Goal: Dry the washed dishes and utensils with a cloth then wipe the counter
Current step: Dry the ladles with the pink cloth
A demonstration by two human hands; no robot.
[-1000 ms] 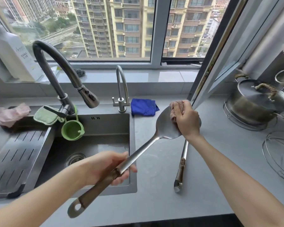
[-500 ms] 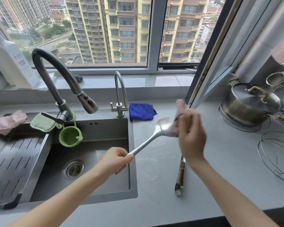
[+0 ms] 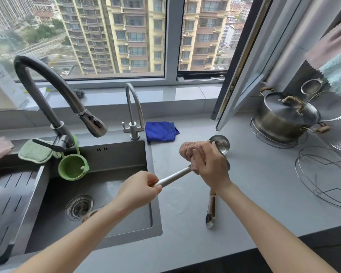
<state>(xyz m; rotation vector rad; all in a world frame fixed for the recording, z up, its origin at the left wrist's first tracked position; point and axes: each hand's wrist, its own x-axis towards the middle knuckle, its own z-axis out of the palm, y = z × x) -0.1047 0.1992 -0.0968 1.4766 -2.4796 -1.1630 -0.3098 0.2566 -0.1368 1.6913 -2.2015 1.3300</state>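
My left hand [image 3: 140, 191] grips the handle of a steel serving spoon [image 3: 173, 177] held above the counter's edge by the sink. My right hand [image 3: 212, 167] presses a pinkish-brown cloth [image 3: 191, 152] around the spoon's neck and head, which are almost wholly hidden under cloth and fingers. Behind my right hand a steel ladle [image 3: 211, 209] lies on the grey counter [image 3: 264, 194], its bowl toward the window and its handle toward me.
The steel sink [image 3: 106, 174] with a black faucet [image 3: 47, 91] is at left; a green strainer [image 3: 73, 166] hangs there. A blue cloth [image 3: 161, 131] lies behind. A lidded pot [image 3: 285, 117], wire racks [image 3: 327, 178] and an open window sash [image 3: 244, 75] stand at right.
The spoon has come down from raised to nearly level above the counter. My right hand with the cloth has slid from the head's tip down toward the neck.
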